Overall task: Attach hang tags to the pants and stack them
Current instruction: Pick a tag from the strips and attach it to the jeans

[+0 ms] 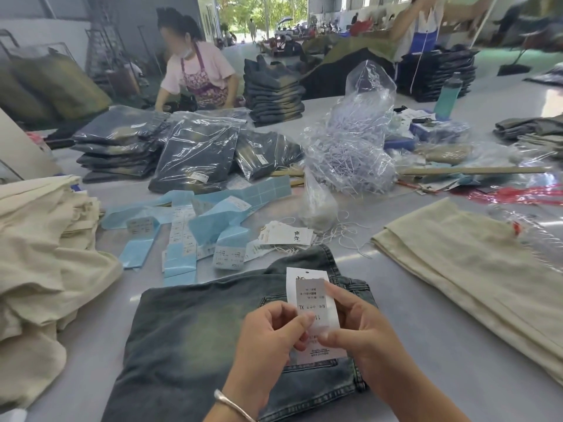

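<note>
Nearest the camera, both hands meet over a folded pair of faded denim pants [195,336] that lies flat on the grey table [426,345]. The left hand [268,336], a silver bangle [233,405] on its wrist, pinches the lower part of a white hang tag [313,303] between thumb and curled fingers; the right hand [362,327] grips the same tag from the other side, its forefinger laid across the printed label. The tag stands just above the pants' back pocket, its punched hole at the top. To the left sits a rumpled heap of cream fabric [39,254], and to the right a cream garment [475,269] is spread flat. Just beyond the pants lie loose blue sticker backing strips [213,220] and more white tags [286,236] with pale strings. Farther back, bagged denim pants [198,153] lean against a low stack, beside a clear plastic bag [353,141] stuffed with white tag fasteners. Behind these rises a stack of folded jeans [274,92], and a person in a pink shirt [198,74] bends over the table's far edge.
</note>
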`<state>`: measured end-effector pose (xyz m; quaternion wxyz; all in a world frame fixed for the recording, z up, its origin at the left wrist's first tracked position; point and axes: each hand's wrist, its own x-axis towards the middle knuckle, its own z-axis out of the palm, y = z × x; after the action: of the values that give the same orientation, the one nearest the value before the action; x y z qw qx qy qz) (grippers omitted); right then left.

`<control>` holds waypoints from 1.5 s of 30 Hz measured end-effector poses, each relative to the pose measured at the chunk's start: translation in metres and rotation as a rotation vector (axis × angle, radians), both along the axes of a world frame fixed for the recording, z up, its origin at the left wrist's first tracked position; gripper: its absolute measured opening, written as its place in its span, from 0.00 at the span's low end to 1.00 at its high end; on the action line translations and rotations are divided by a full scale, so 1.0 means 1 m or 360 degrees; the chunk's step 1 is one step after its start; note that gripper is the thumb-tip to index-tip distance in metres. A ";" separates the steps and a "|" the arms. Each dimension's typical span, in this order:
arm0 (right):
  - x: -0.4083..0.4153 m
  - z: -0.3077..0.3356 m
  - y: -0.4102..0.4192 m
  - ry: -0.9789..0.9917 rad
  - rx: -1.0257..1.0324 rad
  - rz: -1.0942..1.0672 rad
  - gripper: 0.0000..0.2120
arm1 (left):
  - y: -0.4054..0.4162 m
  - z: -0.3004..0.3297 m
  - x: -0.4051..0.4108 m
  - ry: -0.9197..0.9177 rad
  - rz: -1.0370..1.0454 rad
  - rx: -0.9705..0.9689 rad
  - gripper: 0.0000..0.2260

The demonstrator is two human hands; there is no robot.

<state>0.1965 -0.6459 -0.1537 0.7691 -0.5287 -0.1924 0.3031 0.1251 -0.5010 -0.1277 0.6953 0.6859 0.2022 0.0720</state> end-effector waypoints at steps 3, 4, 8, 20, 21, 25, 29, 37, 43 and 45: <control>0.000 -0.002 0.002 0.0011 0.0012 -0.0020 0.35 | 0.001 0.001 0.000 -0.0007 0.0011 0.0002 0.05; 0.000 -0.002 0.003 0.0015 0.0019 -0.0024 0.35 | 0.002 0.001 0.000 -0.0013 0.0014 -0.0002 0.05; -0.001 0.000 0.003 0.0011 0.0062 -0.0040 0.32 | 0.000 0.004 0.000 -0.0040 0.0022 -0.0008 0.04; -0.015 0.009 0.006 -0.0119 -0.0092 -0.0150 0.38 | 0.003 0.000 -0.001 0.0009 0.0077 0.0544 0.13; -0.015 0.009 0.006 -0.0122 -0.0104 -0.0156 0.38 | 0.003 -0.002 -0.002 0.0006 0.0076 0.0609 0.12; -0.016 0.011 0.008 -0.0105 -0.0085 -0.0188 0.39 | 0.004 -0.006 -0.002 -0.0032 0.0062 0.0724 0.16; -0.013 0.016 0.012 -0.0067 -0.0006 -0.0166 0.39 | 0.015 -0.004 0.002 0.0012 0.0079 0.0502 0.27; -0.009 0.019 0.022 0.0121 0.0096 -0.0182 0.34 | 0.015 -0.004 0.006 -0.0107 -0.0142 -0.0616 0.15; 0.003 0.019 0.027 0.0423 0.0172 -0.0208 0.28 | 0.013 -0.007 0.010 -0.0208 -0.0158 -0.0353 0.12; 0.008 0.018 0.030 0.0497 0.0165 -0.0292 0.31 | 0.012 -0.007 0.011 -0.0227 -0.0159 -0.0311 0.10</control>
<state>0.2047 -0.6163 -0.1353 0.8403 -0.4501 -0.0372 0.2998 0.1360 -0.4892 -0.1349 0.7741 0.6173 0.1239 0.0659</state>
